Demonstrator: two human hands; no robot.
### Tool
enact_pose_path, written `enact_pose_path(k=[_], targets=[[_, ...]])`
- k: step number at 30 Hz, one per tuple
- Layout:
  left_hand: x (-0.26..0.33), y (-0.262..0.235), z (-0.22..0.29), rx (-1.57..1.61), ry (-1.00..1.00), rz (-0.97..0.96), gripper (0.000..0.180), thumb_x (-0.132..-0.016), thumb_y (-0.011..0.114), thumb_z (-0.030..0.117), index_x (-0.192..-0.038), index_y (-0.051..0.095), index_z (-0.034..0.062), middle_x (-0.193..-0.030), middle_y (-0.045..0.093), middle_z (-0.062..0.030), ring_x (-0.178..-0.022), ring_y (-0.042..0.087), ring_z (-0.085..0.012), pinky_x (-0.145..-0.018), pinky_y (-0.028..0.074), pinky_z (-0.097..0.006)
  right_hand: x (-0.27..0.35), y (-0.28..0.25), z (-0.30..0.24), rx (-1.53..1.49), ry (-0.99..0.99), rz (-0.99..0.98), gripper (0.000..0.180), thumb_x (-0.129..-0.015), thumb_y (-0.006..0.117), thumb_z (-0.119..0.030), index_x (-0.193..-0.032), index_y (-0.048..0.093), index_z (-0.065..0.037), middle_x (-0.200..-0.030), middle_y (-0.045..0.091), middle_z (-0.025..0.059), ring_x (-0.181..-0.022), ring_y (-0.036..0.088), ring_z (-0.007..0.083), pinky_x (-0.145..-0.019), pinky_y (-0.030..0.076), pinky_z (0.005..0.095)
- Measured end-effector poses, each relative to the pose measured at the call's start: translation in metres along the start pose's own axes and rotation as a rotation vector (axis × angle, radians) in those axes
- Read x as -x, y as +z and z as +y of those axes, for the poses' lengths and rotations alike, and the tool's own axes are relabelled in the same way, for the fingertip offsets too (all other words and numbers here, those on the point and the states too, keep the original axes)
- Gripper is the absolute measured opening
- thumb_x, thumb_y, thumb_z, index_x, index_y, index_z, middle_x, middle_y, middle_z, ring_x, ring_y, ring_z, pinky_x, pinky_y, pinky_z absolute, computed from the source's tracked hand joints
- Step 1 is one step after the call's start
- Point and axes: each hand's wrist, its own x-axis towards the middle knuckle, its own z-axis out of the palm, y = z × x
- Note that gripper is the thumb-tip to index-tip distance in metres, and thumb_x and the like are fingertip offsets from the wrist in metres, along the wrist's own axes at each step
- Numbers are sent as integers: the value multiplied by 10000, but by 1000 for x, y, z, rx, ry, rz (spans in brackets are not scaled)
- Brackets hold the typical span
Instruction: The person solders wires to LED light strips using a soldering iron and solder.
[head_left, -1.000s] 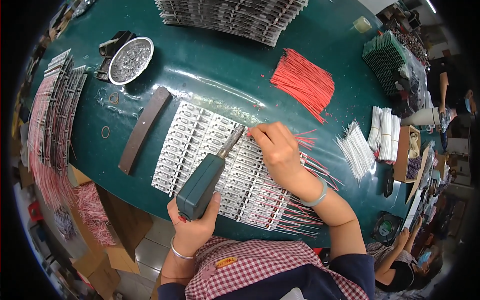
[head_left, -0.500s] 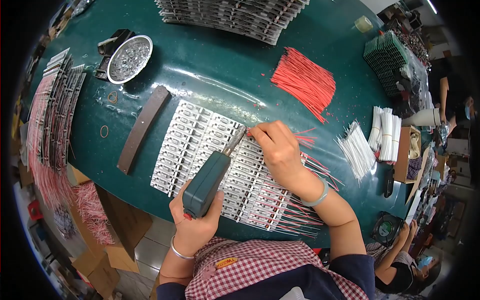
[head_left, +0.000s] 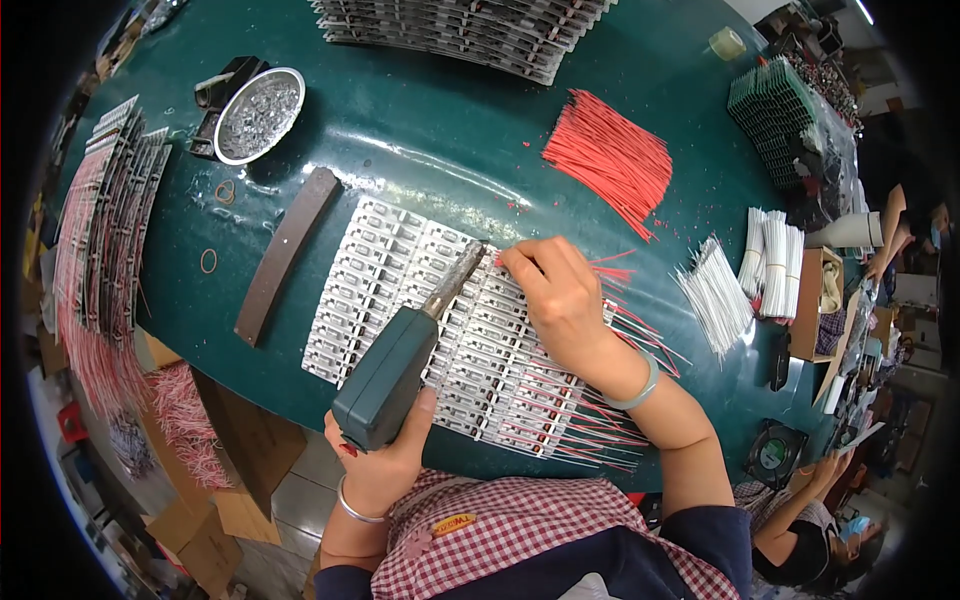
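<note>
My left hand point(head_left: 385, 462) is clenched round the green soldering gun point(head_left: 392, 372), its tip over the white circuit boards point(head_left: 420, 300) on the green table point(head_left: 430, 150). Best I keep that tip steady on the joint. My right hand point(head_left: 560, 300), fingers curled, pinches a red wire point(head_left: 612, 262) there. Beyond lies the red wire pile point(head_left: 610, 160).

One wide fisheye view from the person's head looks steeply down onto a green table point(head_left: 420, 170), close above both hands. Straight edges curve toward the dark rim.
</note>
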Motion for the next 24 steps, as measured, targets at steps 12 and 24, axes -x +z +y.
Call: enact_pose_path(k=[12, 24], targets=[[6, -1, -2, -56, 45, 8, 297, -784, 764, 2, -1057, 657, -42, -914, 694, -76, -716, 627, -98, -609, 496, -232, 8, -2, -5, 15, -52, 45, 330, -660, 641, 15, -990, 660, 17, -886, 618, 98, -781, 576, 254, -655, 459, 359], [-1, 5, 3, -26, 66, -33, 201, -781, 743, -7, -957, 660, -59, -852, 675, -88, -713, 631, -114, -623, 496, -253, 9, 2, -5, -6, -71, 24, 324, -657, 646, 10, -980, 662, 25, -900, 623, 112, -790, 588, 258, -669, 480, 352]])
